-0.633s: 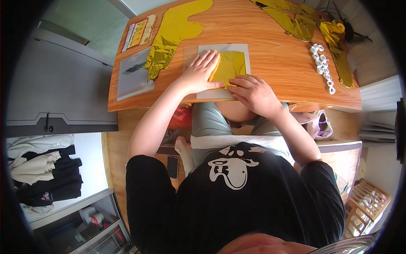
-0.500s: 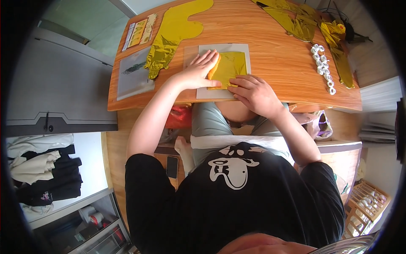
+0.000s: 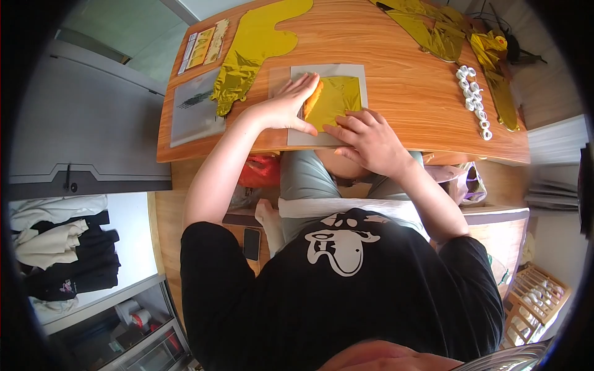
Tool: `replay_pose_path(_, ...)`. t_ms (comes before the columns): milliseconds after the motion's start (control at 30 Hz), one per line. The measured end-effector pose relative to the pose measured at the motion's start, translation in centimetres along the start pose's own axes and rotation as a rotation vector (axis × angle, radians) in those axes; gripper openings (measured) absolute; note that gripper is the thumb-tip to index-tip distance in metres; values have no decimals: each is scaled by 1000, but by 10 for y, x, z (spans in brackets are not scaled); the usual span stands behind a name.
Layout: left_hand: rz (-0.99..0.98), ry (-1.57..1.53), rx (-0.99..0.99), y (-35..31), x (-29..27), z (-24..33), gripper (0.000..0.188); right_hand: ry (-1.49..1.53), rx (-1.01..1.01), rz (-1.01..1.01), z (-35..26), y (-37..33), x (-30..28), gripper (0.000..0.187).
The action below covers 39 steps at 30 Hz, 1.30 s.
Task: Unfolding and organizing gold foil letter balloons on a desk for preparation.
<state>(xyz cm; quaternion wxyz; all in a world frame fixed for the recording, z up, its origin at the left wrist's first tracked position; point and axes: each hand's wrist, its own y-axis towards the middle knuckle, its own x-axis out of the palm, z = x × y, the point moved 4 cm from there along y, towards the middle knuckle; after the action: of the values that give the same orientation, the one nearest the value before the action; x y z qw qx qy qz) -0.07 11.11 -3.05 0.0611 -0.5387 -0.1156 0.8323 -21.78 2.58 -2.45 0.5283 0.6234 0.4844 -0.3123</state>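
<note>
A folded piece of shiny gold foil (image 3: 337, 96) lies on a pale grey rectangular sheet (image 3: 328, 69) near the table's front edge. Its left edge shows an orange strip, partly covered by my left hand (image 3: 292, 105). That hand rests there with fingers stretched out and thumb apart, holding nothing. Over the foil's lower right part is my right hand (image 3: 374, 139), its fingers slightly bent and spread, fingertips at the foil's near edge. What lies under the left palm is hidden.
A large flattened gold foil balloon (image 3: 263, 37) lies at the back left, beside a clear sleeve (image 3: 197, 108) and printed cards (image 3: 201, 49). More gold foil (image 3: 433, 31) is at the back right. Several small white rolls (image 3: 473, 99) sit near the right edge.
My right hand has shifted slightly left and nearer, its thumb now apart from the foil. The left hand's thumb has slid a little nearer to me along the sheet.
</note>
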Motion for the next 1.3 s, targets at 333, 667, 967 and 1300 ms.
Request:
replay_pose_path(333, -32, -75, -22, -3, -4, -1, 134, -73, -19, -34, 0, 1, 6, 48)
replay_pose_path(667, -67, -112, -27, -1, -3, -7, 133, -128, 3, -64, -7, 6, 8, 53)
replay_pose_path(967, -87, -137, -18, -1, -7, -4, 128, 140, 16, -105, 7, -6, -6, 41)
replay_pose_path(1300, -79, -136, 28, -2, -7, -3, 124, 380, 298, -25, 41, 17, -15, 42)
